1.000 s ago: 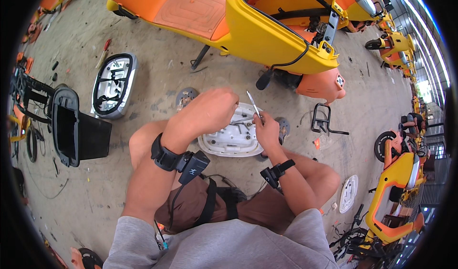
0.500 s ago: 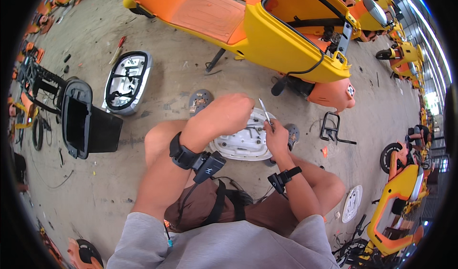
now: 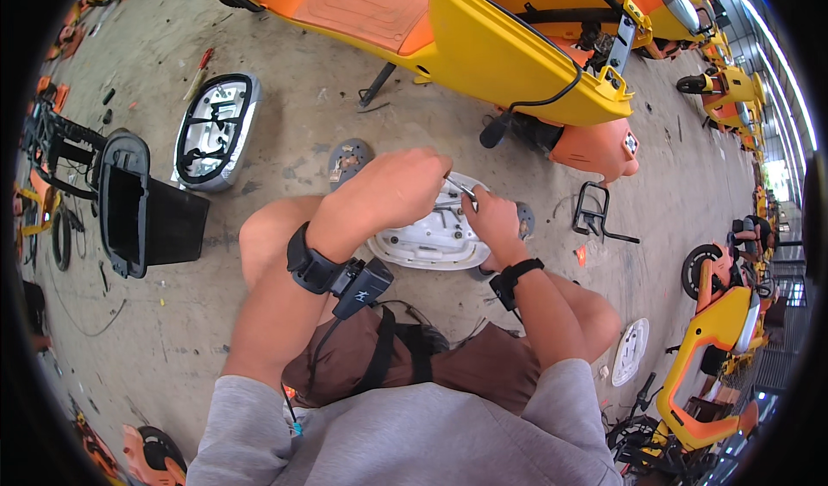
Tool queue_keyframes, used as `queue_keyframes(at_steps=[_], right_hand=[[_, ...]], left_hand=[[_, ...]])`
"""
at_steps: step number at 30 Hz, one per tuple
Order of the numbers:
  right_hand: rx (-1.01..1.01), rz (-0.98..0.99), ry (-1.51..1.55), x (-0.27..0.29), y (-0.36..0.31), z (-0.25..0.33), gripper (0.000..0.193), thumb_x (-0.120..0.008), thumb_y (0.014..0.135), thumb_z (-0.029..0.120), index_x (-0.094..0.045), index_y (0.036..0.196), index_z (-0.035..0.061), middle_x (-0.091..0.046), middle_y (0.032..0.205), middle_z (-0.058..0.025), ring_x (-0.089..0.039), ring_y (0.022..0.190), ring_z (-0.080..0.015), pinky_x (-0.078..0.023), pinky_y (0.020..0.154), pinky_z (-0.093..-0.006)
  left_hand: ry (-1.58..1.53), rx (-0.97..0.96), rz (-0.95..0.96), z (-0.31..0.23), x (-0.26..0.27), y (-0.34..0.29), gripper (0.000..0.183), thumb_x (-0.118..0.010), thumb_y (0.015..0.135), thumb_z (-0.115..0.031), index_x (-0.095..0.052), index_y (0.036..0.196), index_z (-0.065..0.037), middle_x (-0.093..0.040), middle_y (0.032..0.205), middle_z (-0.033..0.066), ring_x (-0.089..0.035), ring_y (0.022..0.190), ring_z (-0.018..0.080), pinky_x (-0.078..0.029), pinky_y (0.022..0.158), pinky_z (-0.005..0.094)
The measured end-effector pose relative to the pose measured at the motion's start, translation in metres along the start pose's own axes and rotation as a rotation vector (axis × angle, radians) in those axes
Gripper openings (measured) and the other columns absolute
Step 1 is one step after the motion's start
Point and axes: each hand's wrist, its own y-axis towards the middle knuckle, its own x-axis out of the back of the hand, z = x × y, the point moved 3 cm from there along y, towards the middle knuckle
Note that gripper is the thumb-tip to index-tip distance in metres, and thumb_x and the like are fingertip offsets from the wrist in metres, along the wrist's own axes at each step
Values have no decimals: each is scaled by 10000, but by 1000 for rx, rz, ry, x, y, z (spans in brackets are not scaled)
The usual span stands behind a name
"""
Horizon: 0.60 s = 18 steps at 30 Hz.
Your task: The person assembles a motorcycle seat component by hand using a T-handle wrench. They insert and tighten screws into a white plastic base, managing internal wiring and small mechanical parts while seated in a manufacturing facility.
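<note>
Tool (image 3: 462, 188), presumably light, stiff, slippery, best held at near end, pinched in right hand (image 3: 495, 219), with grip of curled left hand (image 3: 398, 184) indeterminable.

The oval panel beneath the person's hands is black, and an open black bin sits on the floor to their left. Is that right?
Not quite: the head view shows that the oval panel beneath the left hand and right hand is white, not black. The open black bin does sit on the floor to their left.
</note>
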Motion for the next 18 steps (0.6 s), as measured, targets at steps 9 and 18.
queue_keyframes(at_steps=[9,18], right_hand=[[103,-32,41,2,24,-24,303,-659,864,344,-622,743,68,-656,658,-159,-649,614,-361,-526,578,-459],[538,85,-45,5,33,-3,308,-716,775,383,-639,712,92,-671,685,-102,-669,663,-295,-532,636,-413]], left_hand=[[64,-38,-4,6,-40,20,280,-559,882,-52,-617,1146,17,-646,1113,199,-601,1071,387,-489,920,459],[382,30,79,40,-125,25,352,-579,947,-271,-632,1199,-32,-688,1061,156,-642,1037,342,-499,884,472]])
